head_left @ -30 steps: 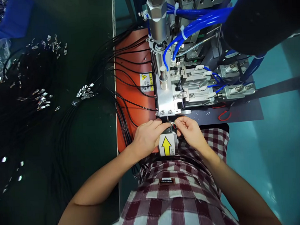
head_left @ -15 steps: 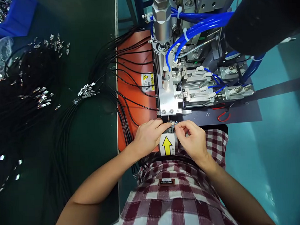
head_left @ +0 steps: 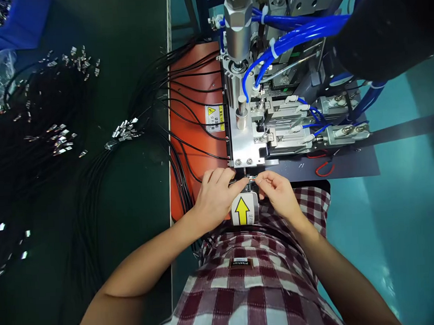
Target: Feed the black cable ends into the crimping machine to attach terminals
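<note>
My left hand (head_left: pixel 215 195) and my right hand (head_left: pixel 278 192) meet at the front of a metal press machine (head_left: pixel 245 141), just below its silver plate. Both are closed in a pinch on a thin black cable end (head_left: pixel 251 179) with tiny coloured wires, held at the machine's slot. A cylinder with a yellow arrow label (head_left: pixel 243 209) sits right below my fingertips. Black cables (head_left: pixel 187 149) run from the machine's left side over an orange pad (head_left: pixel 192 130).
A dark green table (head_left: pixel 140 223) at the left carries bundles of black cables with silver plug ends (head_left: pixel 124 131) and scattered metal shells (head_left: pixel 59 140). A blue bin (head_left: pixel 20 25) stands at the top left. Blue air hoses (head_left: pixel 286 32) loop over the machine.
My right hand has slid slightly up and left, bringing its pinch closer to the slot. The left hand shifted a little forward. The view moved slightly.
</note>
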Available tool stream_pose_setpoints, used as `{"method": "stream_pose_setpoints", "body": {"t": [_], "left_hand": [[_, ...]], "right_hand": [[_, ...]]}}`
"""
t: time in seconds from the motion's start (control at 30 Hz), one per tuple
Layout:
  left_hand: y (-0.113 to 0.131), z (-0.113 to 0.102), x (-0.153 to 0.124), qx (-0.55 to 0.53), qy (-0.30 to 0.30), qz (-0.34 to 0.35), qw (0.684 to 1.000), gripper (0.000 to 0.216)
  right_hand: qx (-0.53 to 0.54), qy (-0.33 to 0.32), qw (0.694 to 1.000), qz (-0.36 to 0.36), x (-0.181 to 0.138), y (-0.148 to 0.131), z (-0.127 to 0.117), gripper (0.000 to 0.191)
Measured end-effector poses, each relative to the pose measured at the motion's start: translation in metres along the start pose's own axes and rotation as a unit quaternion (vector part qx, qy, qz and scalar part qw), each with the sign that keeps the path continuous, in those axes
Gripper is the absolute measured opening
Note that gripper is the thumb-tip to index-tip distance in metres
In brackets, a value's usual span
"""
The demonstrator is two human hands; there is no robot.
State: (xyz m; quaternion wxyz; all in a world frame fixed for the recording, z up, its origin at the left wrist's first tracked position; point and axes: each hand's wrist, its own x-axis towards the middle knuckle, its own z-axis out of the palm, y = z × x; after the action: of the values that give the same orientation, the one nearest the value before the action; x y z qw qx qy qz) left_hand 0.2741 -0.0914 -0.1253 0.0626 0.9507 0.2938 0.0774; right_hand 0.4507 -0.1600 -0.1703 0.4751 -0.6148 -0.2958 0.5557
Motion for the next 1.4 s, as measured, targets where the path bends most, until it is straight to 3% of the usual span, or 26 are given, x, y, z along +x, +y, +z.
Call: {"method": "stream_pose_setpoints", "body": {"t": [0.1,0.2,0.4,0.8,1.0,1.27,1.4], "left_hand": [[0.009,-0.003,-0.003,0.019,-0.036,-0.003,0.999,0.034],[0.012,-0.001,-0.006,-0.029,-0.067,-0.007,0.997,0.038],[0.006,0.006,-0.006,-0.125,-0.050,-0.039,0.990,0.036],[0.008,0.010,-0.003,-0.035,-0.054,-0.010,0.998,0.035],[0.013,0.008,0.000,-0.022,-0.061,-0.033,0.997,0.036],[0.012,0.015,-0.004,-0.070,-0.027,-0.038,0.996,0.035],[0.008,0.012,-0.023,-0.126,0.017,-0.087,0.988,0.038]], "right_hand": [[0.030,0.005,1.000,0.007,0.001,0.002,-0.001,0.026],[0.042,0.030,0.999,0.001,0.002,0.002,0.004,0.029],[0.066,0.022,0.998,0.005,0.004,0.000,0.013,0.029],[0.104,0.000,0.994,0.010,0.007,0.008,0.011,0.028],[0.080,0.026,0.996,-0.023,0.006,0.011,0.014,0.026],[0.106,0.048,0.993,-0.025,0.008,0.014,0.018,0.030],[0.107,0.028,0.993,-0.038,0.009,0.012,0.015,0.035]]}}
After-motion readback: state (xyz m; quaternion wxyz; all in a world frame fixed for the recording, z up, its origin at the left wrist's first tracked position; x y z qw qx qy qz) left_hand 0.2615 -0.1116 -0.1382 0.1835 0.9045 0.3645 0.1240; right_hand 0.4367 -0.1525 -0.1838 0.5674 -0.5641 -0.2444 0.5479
